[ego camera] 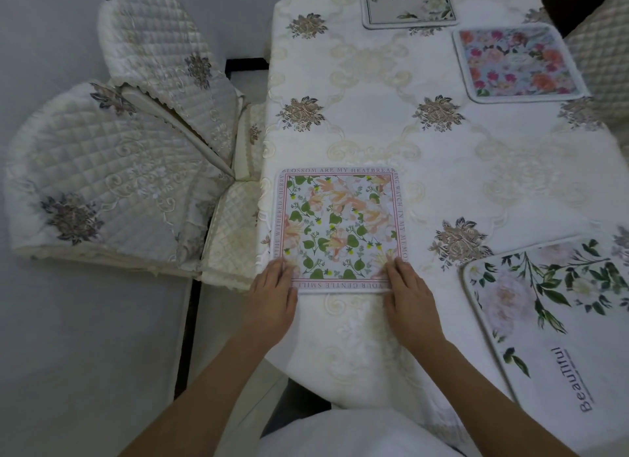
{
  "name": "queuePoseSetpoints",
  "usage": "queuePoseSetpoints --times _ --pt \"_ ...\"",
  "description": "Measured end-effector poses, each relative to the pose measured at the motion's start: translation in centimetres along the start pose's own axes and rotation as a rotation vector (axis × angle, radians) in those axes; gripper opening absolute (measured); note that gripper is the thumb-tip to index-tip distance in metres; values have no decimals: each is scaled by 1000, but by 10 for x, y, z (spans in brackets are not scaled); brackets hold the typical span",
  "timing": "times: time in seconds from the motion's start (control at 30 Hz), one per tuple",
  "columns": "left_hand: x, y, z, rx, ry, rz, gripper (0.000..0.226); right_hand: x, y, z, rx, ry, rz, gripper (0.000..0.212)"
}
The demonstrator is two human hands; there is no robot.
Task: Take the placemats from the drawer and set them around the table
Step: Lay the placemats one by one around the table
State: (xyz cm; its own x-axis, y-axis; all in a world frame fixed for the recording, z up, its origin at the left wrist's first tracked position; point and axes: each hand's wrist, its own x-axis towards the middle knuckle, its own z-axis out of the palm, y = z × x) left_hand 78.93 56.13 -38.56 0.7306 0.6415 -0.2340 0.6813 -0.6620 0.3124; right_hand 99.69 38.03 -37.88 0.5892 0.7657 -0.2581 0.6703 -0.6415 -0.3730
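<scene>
Embroidered white cloth covers the tabletop. Three placemats are already laid: far, right, near right. A fourth placemat is pressed flat at its near corners by left hand and right hand, fingers straight, gripping nothing. Task judged nearly finished.

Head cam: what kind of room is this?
Most likely a home dining area. A table under an embroidered tablecloth carries several floral placemats, one under both hands (left, right). Chairs in quilted covers stand at the table's edge.
</scene>
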Motion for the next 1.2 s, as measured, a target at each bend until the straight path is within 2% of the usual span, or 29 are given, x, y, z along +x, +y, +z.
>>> queuePoseSetpoints --times 0.27,0.47,0.6,0.77,1.2 --pt "-9 18 0 -16 -12 -83 65 -7 -9 5 -28 3 -11 52" --pt "-15 58 12 55 -37 38 51 -12 -58 25 -83 -102 -228 51" --pt "-20 65 21 73 -47 16 51 -16 -69 35 -122 -145 -222 55" --pt "-24 48 25 77 -17 74 50 -15 -54 34 -108 -87 -282 53" --pt "-32 1 14 30 91 16 49 -29 19 9 -51 4 -88 57"
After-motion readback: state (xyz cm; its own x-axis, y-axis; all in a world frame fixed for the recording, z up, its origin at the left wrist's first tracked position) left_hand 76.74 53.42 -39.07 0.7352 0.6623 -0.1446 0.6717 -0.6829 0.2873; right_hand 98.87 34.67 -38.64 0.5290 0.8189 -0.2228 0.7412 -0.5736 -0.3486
